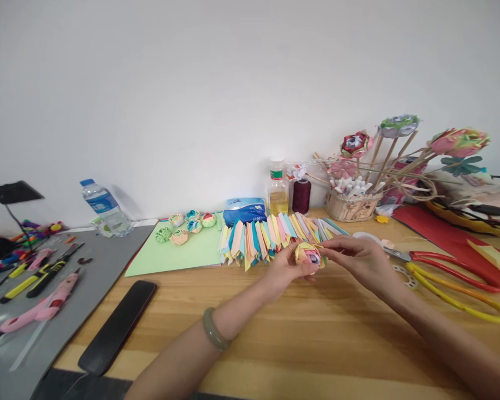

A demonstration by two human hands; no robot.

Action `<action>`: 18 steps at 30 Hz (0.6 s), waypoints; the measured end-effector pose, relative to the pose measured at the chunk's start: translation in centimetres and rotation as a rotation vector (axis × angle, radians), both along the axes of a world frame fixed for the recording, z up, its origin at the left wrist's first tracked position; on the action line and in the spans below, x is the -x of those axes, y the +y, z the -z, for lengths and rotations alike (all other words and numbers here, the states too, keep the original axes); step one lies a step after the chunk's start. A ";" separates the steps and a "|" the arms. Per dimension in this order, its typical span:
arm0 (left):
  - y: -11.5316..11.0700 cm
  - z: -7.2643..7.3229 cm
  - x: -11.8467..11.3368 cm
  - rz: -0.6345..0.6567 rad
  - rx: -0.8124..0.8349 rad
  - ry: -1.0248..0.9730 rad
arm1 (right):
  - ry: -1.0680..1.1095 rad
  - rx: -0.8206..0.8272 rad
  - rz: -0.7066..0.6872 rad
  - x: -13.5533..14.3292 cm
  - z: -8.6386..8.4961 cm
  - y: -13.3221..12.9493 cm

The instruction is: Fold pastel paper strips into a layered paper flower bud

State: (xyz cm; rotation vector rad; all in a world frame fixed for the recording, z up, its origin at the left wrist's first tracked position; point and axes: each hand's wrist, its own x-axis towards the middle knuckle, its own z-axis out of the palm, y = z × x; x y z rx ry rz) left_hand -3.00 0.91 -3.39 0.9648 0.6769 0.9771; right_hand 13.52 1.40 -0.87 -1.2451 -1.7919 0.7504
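Observation:
Between my two hands, above the wooden table (250, 322), is a paper flower (307, 255) with pink, yellow and lilac petals. My left hand (284, 272) grips its near side, thumb in front; a green bangle (215, 329) circles that wrist. From the right, my right hand (354, 253) pinches at the flower's edge, thumb and forefinger together. Just behind the hands lies a row of folded paper strips (258, 239) in yellow, blue, pink and white. Several small paper flowers (179, 237) rest on a light green sheet (166, 261) to the left.
Large scissors (454, 272) lie to the right by a tape roll (405, 276). A phone (119, 328), a pink glue gun (44, 308) and a water bottle (105, 203) are left. Behind stand a tissue pack (245, 211), glue bottle (277, 189), thread spool (301, 196) and basket (352, 206).

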 end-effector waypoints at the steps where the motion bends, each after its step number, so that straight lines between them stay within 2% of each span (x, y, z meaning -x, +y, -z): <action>1: 0.0 0.0 0.0 0.006 0.020 -0.003 | 0.043 0.047 0.007 0.0 -0.1 0.0; 5: 0.1 0.0 0.1 0.029 0.065 -0.047 | 0.152 0.247 0.001 0.1 -0.4 0.1; 9: 0.0 0.0 0.2 0.048 0.116 -0.096 | 0.338 0.565 -0.120 0.0 0.1 0.4; 11: 0.1 0.0 0.3 0.060 0.142 -0.131 | 0.419 0.673 -0.176 -0.1 0.3 0.5; 18: 0.4 0.1 0.7 0.094 0.190 -0.207 | 0.474 0.729 -0.238 0.1 0.4 0.2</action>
